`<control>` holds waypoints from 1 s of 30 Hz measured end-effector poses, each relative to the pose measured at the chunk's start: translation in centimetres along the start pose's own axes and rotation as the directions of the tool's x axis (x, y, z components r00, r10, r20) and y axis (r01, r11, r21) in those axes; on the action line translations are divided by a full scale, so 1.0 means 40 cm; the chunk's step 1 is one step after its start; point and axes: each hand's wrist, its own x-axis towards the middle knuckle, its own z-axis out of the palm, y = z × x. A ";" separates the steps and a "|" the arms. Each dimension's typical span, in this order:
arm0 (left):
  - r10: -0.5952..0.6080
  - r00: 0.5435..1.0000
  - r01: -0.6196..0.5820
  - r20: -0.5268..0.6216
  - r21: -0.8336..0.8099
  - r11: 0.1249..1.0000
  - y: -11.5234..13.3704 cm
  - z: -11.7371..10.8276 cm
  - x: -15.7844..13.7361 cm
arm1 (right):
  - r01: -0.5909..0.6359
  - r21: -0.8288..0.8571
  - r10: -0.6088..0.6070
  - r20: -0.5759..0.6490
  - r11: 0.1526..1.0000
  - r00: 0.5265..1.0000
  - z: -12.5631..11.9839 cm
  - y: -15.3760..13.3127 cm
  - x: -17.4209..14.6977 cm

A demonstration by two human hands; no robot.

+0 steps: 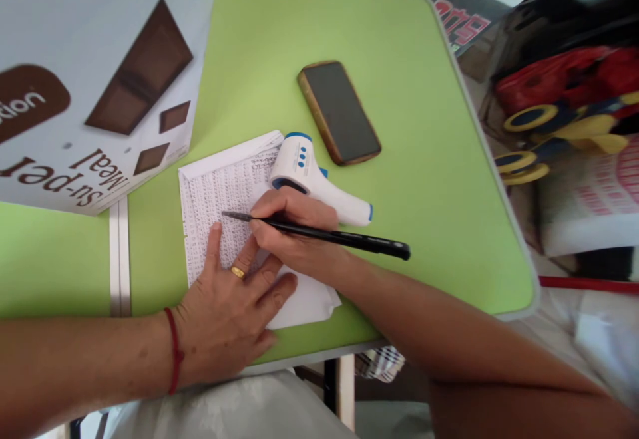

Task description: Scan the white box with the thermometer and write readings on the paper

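Observation:
A sheet of paper [204, 189] covered in rows of small handwriting lies on the green table. My left hand [232, 299] rests flat across it, fingers spread, with a gold ring on one finger and a red cord at the wrist. My right hand [299, 226] grips a black pen [359, 243], its tip at the written rows. Just beyond that hand, a white and blue infrared thermometer [299, 166] lies partly on the paper, its middle hidden by my fingers. The lower part of the sheet is covered by both hands.
A smartphone [342, 113] in a brown-edged case lies past the thermometer on the green table [414, 179]. At the left stands a large white box [74, 40] with brown print. Off the table's right edge are yellow-handled items [564, 133] and a red bag [564, 80].

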 end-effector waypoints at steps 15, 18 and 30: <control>0.005 1.000 -0.005 -0.015 0.002 1.000 0.000 -0.001 0.000 | -0.055 -0.005 0.055 -0.057 0.998 0.997 0.002 -0.005 0.002; 0.012 1.000 -0.012 -0.029 0.001 1.000 0.000 0.001 -0.002 | -0.045 0.003 0.045 -0.048 0.999 0.998 0.003 -0.005 0.002; 0.028 0.998 -0.027 -0.049 0.015 1.000 -0.002 0.004 -0.003 | -0.030 0.075 0.031 -0.008 0.997 1.000 0.001 0.000 -0.002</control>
